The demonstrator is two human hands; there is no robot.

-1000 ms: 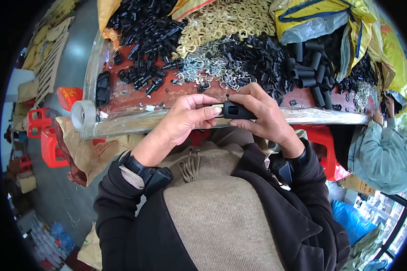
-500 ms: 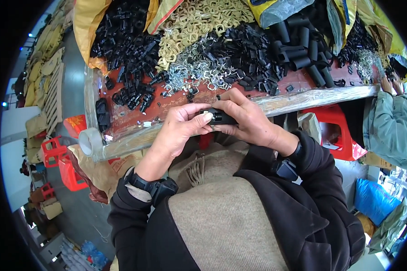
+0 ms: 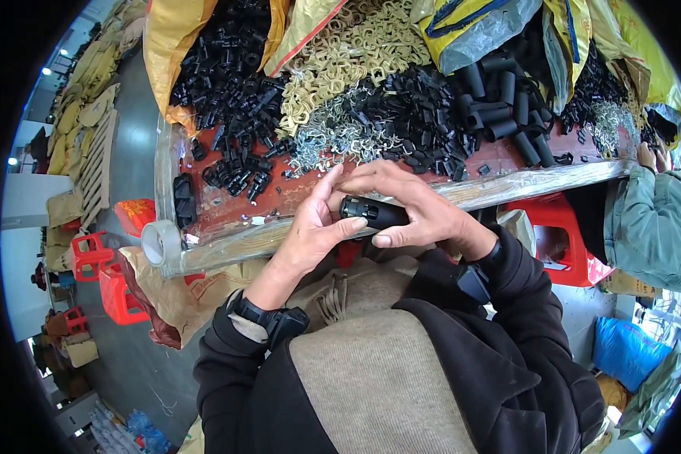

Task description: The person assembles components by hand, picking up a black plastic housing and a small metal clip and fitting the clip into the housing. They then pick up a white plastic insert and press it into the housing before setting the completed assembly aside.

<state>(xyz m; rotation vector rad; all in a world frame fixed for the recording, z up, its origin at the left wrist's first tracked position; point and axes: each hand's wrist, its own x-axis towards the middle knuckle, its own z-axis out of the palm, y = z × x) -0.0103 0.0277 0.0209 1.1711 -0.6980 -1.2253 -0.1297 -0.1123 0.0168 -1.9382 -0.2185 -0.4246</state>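
Over the table's near edge, my left hand (image 3: 315,227) holds a black plastic tube (image 3: 386,215), its thumb pressed against the slotted left end. The tube lies nearly sideways. My right hand (image 3: 424,204) is curved around the tube's other end, thumb along the near side and fingers stretched over the far side, meeting the left fingertips. Its hold looks loose. Just beyond the hands lie silver bent metal clips (image 3: 310,144) and small black plastic parts (image 3: 431,121). More black tubes (image 3: 507,110) are heaped to the right.
Brass-coloured metal loops (image 3: 340,53) spill from sacks at the back. Black plastic pieces (image 3: 234,106) cover the left of the red table (image 3: 212,200), with a tape roll (image 3: 161,244) at its corner. Red stools (image 3: 564,234) stand beside it. Another person's sleeve (image 3: 651,219) is at far right.
My right fingers have opened out from their tight grip, and its thumb has come to the near side. More of the tube shows, and its slotted end is turned differently.
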